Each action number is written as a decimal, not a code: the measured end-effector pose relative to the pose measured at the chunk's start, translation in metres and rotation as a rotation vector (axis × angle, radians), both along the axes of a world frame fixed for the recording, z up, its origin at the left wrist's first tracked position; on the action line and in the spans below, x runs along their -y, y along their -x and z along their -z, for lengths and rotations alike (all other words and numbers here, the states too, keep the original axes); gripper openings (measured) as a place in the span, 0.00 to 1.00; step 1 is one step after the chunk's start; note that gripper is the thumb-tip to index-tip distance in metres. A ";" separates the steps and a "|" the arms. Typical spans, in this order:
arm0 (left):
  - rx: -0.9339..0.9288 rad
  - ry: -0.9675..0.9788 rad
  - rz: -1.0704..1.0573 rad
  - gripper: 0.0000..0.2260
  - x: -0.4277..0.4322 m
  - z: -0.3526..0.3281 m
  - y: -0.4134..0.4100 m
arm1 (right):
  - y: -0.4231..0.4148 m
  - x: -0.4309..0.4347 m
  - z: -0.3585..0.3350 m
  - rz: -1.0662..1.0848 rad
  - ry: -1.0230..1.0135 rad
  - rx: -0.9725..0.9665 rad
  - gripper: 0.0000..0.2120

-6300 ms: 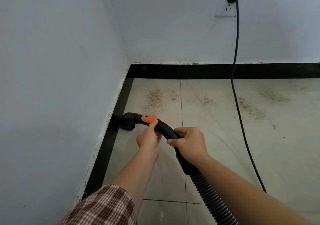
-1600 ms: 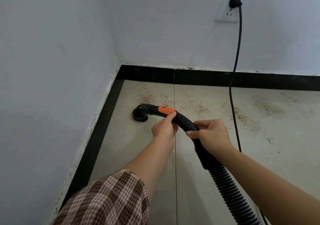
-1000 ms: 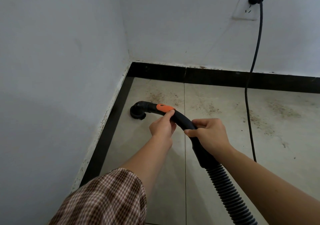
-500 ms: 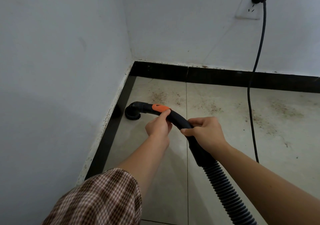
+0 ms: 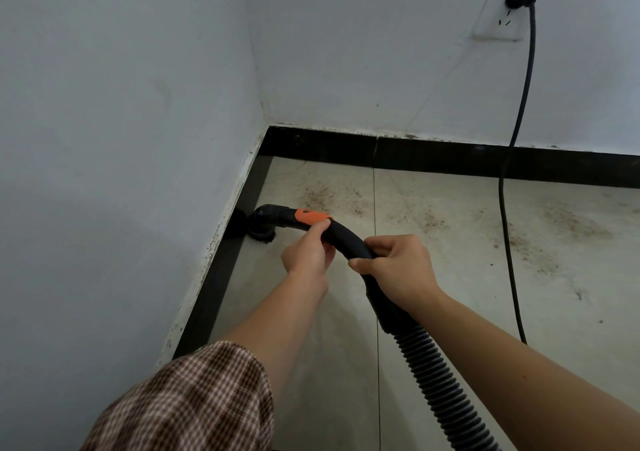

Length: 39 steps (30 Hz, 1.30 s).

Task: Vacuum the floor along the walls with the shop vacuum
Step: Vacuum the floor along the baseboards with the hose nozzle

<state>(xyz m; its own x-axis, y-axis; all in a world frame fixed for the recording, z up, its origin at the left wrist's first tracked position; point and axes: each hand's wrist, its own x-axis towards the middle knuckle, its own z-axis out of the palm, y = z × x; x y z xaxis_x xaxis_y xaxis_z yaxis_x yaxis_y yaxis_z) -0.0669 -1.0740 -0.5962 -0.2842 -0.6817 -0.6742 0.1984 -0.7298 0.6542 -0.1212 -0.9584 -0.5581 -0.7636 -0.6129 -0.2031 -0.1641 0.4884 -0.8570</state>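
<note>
A black curved vacuum handle (image 5: 346, 237) with an orange slider (image 5: 311, 216) ends in a round brush nozzle (image 5: 261, 227). The nozzle sits on the floor against the black baseboard (image 5: 221, 270) of the left wall. My left hand (image 5: 306, 256) grips the handle just behind the orange slider. My right hand (image 5: 398, 267) grips the handle further back, where it bends down. From there a ribbed black hose (image 5: 446, 391) runs to the bottom edge of the view. Brown dirt specks (image 5: 322, 196) lie on the grey tiles near the corner.
A black power cord (image 5: 509, 187) hangs from a wall socket (image 5: 498, 17) on the far wall and trails across the floor at the right. More dirt patches (image 5: 571, 225) lie along the far baseboard (image 5: 450, 159). White walls meet in the corner.
The nozzle has slid left from the open tile to the left baseboard. Both hands keep their hold on the handle.
</note>
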 end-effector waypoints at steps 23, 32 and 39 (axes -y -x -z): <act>-0.090 0.052 0.106 0.06 0.011 0.008 0.019 | 0.012 0.009 0.011 0.009 0.000 -0.136 0.04; -0.105 0.034 0.143 0.04 -0.009 0.006 0.031 | 0.023 -0.012 0.009 0.036 -0.039 -0.154 0.03; -0.100 0.019 0.163 0.05 -0.025 0.003 0.042 | 0.031 -0.028 0.003 0.059 -0.037 -0.169 0.03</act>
<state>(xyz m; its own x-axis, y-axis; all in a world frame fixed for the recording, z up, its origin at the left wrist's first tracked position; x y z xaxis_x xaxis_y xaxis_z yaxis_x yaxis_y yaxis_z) -0.1089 -1.0490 -0.5989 -0.4568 -0.6336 -0.6244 0.1438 -0.7453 0.6510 -0.1524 -0.9302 -0.5608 -0.8230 -0.5609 -0.0904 -0.2745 0.5319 -0.8011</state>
